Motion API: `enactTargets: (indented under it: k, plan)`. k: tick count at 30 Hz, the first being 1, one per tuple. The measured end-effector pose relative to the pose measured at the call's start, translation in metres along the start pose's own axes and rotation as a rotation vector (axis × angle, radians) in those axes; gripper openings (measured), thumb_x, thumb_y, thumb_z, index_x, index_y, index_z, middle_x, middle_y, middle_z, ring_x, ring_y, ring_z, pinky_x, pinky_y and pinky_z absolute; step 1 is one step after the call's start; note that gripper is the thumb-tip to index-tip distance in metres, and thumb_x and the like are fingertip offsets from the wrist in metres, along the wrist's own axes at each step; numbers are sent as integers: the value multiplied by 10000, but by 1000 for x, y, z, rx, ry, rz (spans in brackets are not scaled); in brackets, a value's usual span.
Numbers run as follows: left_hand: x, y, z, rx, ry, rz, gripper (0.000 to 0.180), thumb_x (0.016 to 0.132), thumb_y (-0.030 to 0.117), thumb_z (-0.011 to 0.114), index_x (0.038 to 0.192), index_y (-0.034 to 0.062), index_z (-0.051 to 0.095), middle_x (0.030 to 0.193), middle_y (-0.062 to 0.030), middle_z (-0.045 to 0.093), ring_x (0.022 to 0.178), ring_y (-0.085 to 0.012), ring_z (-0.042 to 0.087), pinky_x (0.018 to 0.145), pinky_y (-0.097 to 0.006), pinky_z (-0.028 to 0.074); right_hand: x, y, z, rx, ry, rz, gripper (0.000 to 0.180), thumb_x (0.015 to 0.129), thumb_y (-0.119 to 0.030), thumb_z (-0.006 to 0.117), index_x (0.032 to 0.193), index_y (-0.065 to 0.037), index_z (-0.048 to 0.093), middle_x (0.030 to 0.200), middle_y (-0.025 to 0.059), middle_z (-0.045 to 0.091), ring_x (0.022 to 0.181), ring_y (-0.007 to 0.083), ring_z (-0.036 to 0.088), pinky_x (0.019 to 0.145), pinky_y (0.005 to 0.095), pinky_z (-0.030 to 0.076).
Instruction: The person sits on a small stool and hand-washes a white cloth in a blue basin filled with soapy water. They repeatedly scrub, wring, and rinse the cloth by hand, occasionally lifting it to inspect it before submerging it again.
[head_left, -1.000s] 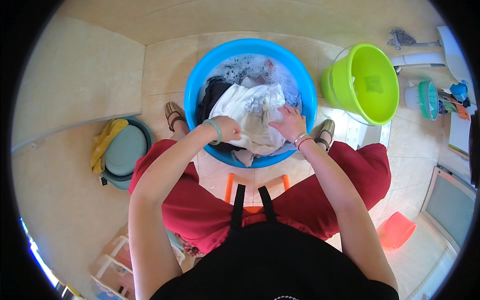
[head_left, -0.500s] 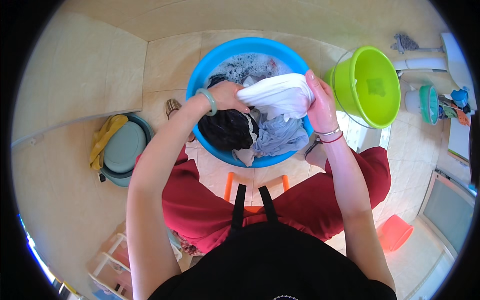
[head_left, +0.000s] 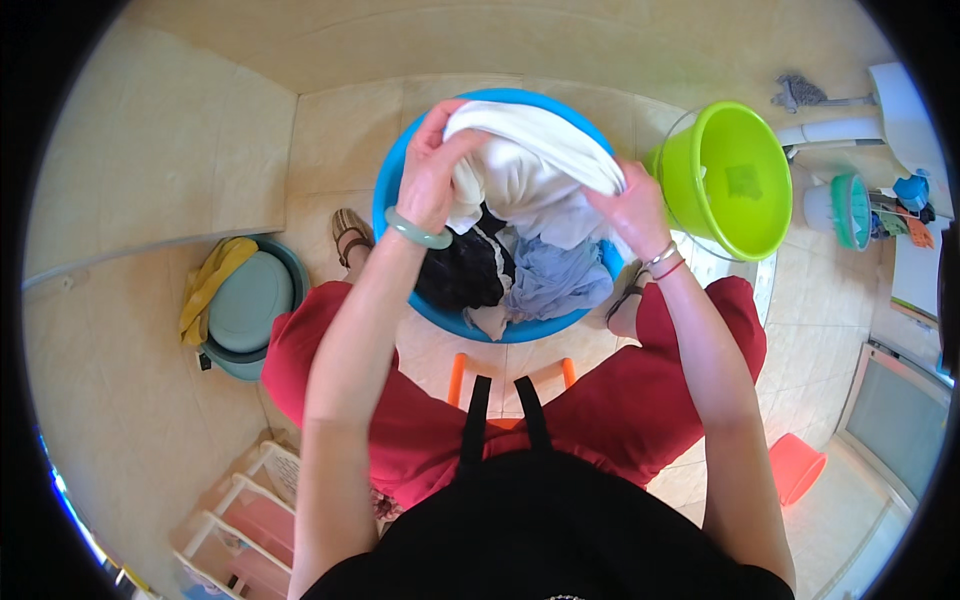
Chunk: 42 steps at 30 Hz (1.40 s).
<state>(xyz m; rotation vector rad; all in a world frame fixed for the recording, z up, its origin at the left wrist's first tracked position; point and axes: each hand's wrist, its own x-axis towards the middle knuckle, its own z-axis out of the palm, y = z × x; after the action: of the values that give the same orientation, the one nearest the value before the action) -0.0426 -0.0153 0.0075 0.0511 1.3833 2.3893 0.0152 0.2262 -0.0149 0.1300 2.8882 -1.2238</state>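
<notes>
A wet-looking white garment (head_left: 530, 175) is stretched between my two hands above a blue basin (head_left: 384, 180). My left hand (head_left: 430, 175), with a pale green bangle at its wrist, is closed on the garment's upper left edge. At the right end of the same edge, my right hand (head_left: 635, 210) grips a gathered fold. The lower part of the garment hangs down into the basin and hides much of its inside. Below it lie a black garment (head_left: 462, 265) with a pale trim and a light blue garment (head_left: 555, 280).
Right of the basin stands a lime green bucket (head_left: 745, 180). On the left is a grey-green basin (head_left: 250, 300) with a yellow cloth (head_left: 212, 290) over its rim. A coral tub (head_left: 797, 468) and a white rack (head_left: 240, 520) stand farther back. An orange stool (head_left: 457, 380) is beneath me.
My left hand has moved up and away from me, and the right hand slightly lower. The white garment, earlier bunched lengthwise, is now spread wider and hangs open between the hands.
</notes>
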Motion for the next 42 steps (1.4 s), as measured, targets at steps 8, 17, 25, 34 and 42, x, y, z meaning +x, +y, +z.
enactTargets:
  k: [8, 17, 25, 34, 42]
  plan:
    - [0, -94, 8, -658, 126, -395, 396, 900, 390, 573, 1195, 141, 484, 1079, -116, 598, 948, -243, 603, 855, -422, 492, -33, -71, 42, -18, -205, -416, 462, 738, -84, 643, 1177, -113, 503, 960, 156, 538, 802, 326, 611, 689, 381, 527]
    - [-9, -106, 16, -831, 5, -234, 237, 949, 421, 486, 981, 196, 555, 824, -8, 539, 686, -155, 542, 640, -306, 481, -29, -67, 71, -60, 130, -745, 112, 781, -151, 667, 730, -97, 584, 719, 39, 492, 572, 185, 564, 467, 300, 460]
    - [-4, -125, 44, -504, 607, -341, 267, 923, 294, 516, 716, 127, 495, 693, -5, 533, 639, -136, 549, 592, -307, 477, 32, 9, 86, -47, 168, -169, 244, 879, -196, 557, 691, -43, 581, 703, 165, 591, 619, 363, 584, 531, 440, 467]
    - [5, -113, -8, -492, 420, -385, 312, 905, 310, 495, 648, 169, 390, 621, 0, 449, 581, -138, 470, 547, -291, 418, -39, -73, 98, 25, 97, -466, 149, 849, -134, 567, 726, -56, 533, 653, 98, 517, 559, 296, 585, 482, 403, 466]
    - [-11, -138, 28, -526, 560, -383, 239, 898, 253, 488, 677, 162, 471, 712, -5, 548, 708, -154, 561, 688, -309, 485, 17, 0, 108, -83, 233, -139, 333, 916, -241, 488, 656, -46, 566, 686, 181, 604, 592, 383, 582, 532, 467, 477]
